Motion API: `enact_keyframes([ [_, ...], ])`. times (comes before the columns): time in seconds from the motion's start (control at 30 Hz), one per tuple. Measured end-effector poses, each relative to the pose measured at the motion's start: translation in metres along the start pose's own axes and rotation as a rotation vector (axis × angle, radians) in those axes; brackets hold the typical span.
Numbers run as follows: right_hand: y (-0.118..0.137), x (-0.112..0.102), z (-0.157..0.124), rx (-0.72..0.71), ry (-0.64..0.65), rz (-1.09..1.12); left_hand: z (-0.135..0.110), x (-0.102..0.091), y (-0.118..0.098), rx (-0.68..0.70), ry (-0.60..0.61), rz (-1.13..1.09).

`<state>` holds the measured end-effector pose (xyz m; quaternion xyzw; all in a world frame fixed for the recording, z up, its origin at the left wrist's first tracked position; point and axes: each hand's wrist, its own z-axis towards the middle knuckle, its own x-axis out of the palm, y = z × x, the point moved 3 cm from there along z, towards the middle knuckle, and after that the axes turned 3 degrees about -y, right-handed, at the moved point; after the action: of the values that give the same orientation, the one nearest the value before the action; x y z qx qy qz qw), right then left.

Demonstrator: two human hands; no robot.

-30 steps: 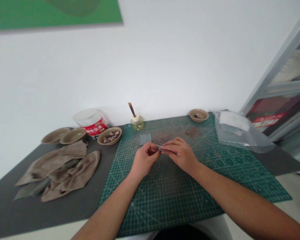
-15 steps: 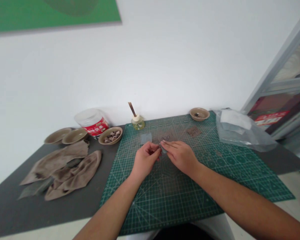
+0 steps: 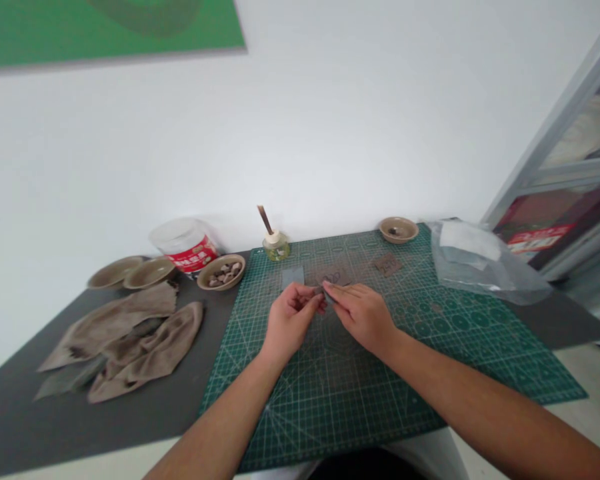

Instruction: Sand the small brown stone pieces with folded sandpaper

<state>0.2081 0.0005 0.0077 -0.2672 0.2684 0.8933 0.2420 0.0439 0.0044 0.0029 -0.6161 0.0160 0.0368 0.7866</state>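
Over the green cutting mat (image 3: 330,413), both hands meet near the middle. My left hand (image 3: 293,317) is closed in a pinch around something small and dark, mostly hidden by the fingers. Opposite it, my right hand (image 3: 363,310) has its fingers together and thumb underneath, gripping a small grey piece of sandpaper (image 3: 330,295) against the pinched thing. Just beyond the fingertips lies a brownish sandpaper sheet (image 3: 343,273) with handwritten digits. A grey-blue square (image 3: 293,276) lies behind my left hand, and a smaller marked brown piece (image 3: 389,265) sits farther right.
At left are crumpled brown cloths (image 3: 145,347), a bowl of small stones (image 3: 222,272), two bowls (image 3: 115,272) and a red-labelled plastic jar (image 3: 193,255). A reed-diffuser-like bottle (image 3: 276,247), another bowl (image 3: 399,230) and a clear plastic bag (image 3: 485,267) stand along the back.
The right fingers and the grey piece have shifted slightly and changed tilt against the pinched thing. My left hand stays nearly in place.
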Motion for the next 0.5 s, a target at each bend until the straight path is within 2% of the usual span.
enact_keyframes([
  [0.13,0.002,0.002,-0.001,0.003,0.007,0.044,0.000,0.001,-0.002,0.015,-0.001,-0.040],
  [0.27,-0.006,0.002,0.000,0.121,0.070,0.041,0.001,-0.002,-0.003,0.050,-0.011,-0.089],
  [0.4,-0.015,-0.006,0.004,0.199,-0.018,0.150,0.005,-0.007,-0.003,0.124,-0.054,-0.095],
  [0.5,-0.019,-0.010,0.007,0.221,-0.093,0.148,0.007,-0.007,0.000,0.109,-0.054,-0.134],
])
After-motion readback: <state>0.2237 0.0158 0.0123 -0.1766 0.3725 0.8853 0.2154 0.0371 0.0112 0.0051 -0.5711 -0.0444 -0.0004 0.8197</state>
